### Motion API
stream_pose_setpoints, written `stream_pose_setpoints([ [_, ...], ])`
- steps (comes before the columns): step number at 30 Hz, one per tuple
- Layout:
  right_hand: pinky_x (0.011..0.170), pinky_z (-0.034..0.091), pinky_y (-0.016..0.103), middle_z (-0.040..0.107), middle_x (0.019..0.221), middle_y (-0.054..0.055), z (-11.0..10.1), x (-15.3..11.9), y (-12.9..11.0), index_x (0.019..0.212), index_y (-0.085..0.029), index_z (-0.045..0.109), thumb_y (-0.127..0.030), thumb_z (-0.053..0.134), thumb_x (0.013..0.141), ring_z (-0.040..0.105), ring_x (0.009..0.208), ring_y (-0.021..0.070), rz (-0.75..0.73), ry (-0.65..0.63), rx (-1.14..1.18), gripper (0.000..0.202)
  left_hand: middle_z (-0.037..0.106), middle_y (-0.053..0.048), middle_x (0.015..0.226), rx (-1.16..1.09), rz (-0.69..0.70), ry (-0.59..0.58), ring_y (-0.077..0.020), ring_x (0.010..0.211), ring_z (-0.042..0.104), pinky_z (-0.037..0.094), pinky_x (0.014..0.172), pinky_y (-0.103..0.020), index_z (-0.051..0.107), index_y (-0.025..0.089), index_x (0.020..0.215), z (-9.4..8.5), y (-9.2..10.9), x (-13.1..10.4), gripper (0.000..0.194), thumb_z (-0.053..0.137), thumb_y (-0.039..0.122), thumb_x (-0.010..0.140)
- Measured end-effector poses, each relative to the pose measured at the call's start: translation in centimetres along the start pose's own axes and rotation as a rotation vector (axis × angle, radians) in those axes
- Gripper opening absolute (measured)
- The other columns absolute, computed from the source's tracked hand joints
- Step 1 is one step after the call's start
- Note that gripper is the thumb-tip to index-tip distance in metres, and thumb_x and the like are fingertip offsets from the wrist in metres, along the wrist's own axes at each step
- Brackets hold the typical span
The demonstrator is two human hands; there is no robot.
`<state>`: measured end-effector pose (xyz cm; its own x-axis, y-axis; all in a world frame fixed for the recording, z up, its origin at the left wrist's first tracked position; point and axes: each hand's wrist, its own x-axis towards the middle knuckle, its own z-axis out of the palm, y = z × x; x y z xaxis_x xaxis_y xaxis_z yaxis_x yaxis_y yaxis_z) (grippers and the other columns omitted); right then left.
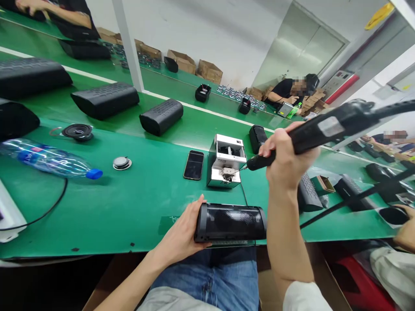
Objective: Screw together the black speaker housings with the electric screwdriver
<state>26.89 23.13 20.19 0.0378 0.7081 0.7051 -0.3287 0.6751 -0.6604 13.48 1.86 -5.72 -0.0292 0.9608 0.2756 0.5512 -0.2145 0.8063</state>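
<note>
The machine [223, 163], a white box with an opening in its upper part, stands on the green desk [136, 211], and all places here are told from it. On the near side of the machine, at the near edge of the desk, is the black speaker [231, 222], lying lengthwise with its glossy side up. The left hand [185, 228] grips the left end of this speaker, with the fingers placed around it. The right hand [290, 151] is closed around the black screwdriver [319, 129], which is held slanted on the right of the machine; its thin bit points down to the small metal block at the machine's front, but whether they touch cannot be told. Just left of the machine lies the phone [194, 165], with a dark screen. Farther left of the machine there are a small metal disc [121, 163], a round loudspeaker cone [78, 131] and a plastic bottle [55, 160] with a blue cap, lying on its side. Beyond the machine and to its left, a black case [162, 116] and a larger case [105, 100] rest in a row. Far beyond the machine, to its right, a person [283, 93] in dark clothes sits near some cartons.
</note>
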Motion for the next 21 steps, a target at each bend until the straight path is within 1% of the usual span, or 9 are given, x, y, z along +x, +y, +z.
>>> stream_pose_setpoints([
  [2, 0.042, 0.047, 0.027, 0.054, 0.054, -0.012, 0.6, -0.3, 1.5, 0.083, -0.026, 0.063, -0.024, 0.083, 0.083, 0.05, 0.038, 0.0117, 0.025, -0.017, -0.025, 0.02, 0.051, -0.022, 0.178, 0.006, 0.004, 0.001, -0.051, 0.165, 0.055, 0.055, 0.132, -0.075, -0.007, 0.043, 0.19, -0.1, 0.2, 0.0, 0.163, 0.106, 0.01, 0.078],
  [4, 0.042, 0.046, 0.026, 0.056, 0.056, -0.012, 1.0, -0.2, 2.6, 0.082, -0.026, 0.063, -0.025, 0.083, 0.081, 0.05, 0.038, 0.0108, 0.043, -0.011, -0.044, 0.02, 0.05, -0.021, 0.179, 0.014, 0.016, 0.002, -0.0503, 0.165, 0.056, 0.055, 0.132, -0.073, -0.007, 0.043, 0.19, -0.3, 0.3, 0.0, 0.163, 0.106, 0.01, 0.078],
  [7, 0.04, 0.044, 0.024, 0.056, 0.057, -0.012, 1.3, 0.0, 3.2, 0.083, -0.026, 0.064, -0.025, 0.082, 0.08, 0.05, 0.038, 0.0103, 0.072, 0.0, -0.054, 0.018, 0.05, -0.021, 0.179, 0.02, 0.028, 0.008, -0.0502, 0.165, 0.056, 0.055, 0.132, -0.073, -0.008, 0.043, 0.19, -0.3, 0.4, 0.1, 0.165, 0.107, 0.01, 0.077],
  [13, 0.039, 0.044, 0.025, 0.054, 0.056, -0.012, 1.2, 0.1, 3.2, 0.083, -0.026, 0.064, -0.024, 0.08, 0.08, 0.049, 0.038, 0.0101, 0.069, 0.002, -0.045, 0.017, 0.048, -0.024, 0.18, 0.028, 0.054, 0.003, -0.0511, 0.165, 0.055, 0.053, 0.133, -0.077, -0.012, 0.042, 0.19, -0.4, 0.4, 0.2, 0.168, 0.109, 0.011, 0.077],
  [17, 0.038, 0.043, 0.026, 0.055, 0.057, -0.012, 0.8, -0.2, 2.9, 0.083, -0.026, 0.064, -0.026, 0.082, 0.076, 0.048, 0.037, 0.01, 0.114, -0.017, -0.044, 0.019, 0.047, -0.025, 0.18, 0.039, 0.084, 0.004, -0.0523, 0.166, 0.054, 0.053, 0.132, -0.078, -0.014, 0.04, 0.19, -0.5, 0.4, 0.4, 0.169, 0.109, 0.012, 0.077],
  [19, 0.038, 0.043, 0.026, 0.054, 0.055, -0.012, 0.6, -0.6, 1.9, 0.082, -0.026, 0.064, -0.025, 0.082, 0.075, 0.047, 0.036, 0.0102, 0.136, -0.026, -0.046, 0.019, 0.047, -0.026, 0.18, 0.04, 0.086, 0.002, -0.052, 0.164, 0.055, 0.053, 0.132, -0.078, -0.015, 0.039, 0.189, -0.5, 0.4, 0.4, 0.169, 0.109, 0.013, 0.078],
  [21, 0.038, 0.042, 0.026, 0.053, 0.052, -0.012, 0.3, -1.2, 0.0, 0.081, -0.026, 0.066, -0.024, 0.082, 0.076, 0.048, 0.037, 0.0108, 0.135, -0.03, -0.039, 0.017, 0.046, -0.026, 0.181, 0.043, 0.094, -0.004, -0.0521, 0.165, 0.054, 0.052, 0.133, -0.078, -0.016, 0.038, 0.189, -0.5, 0.4, 0.4, 0.167, 0.109, 0.016, 0.08],
])
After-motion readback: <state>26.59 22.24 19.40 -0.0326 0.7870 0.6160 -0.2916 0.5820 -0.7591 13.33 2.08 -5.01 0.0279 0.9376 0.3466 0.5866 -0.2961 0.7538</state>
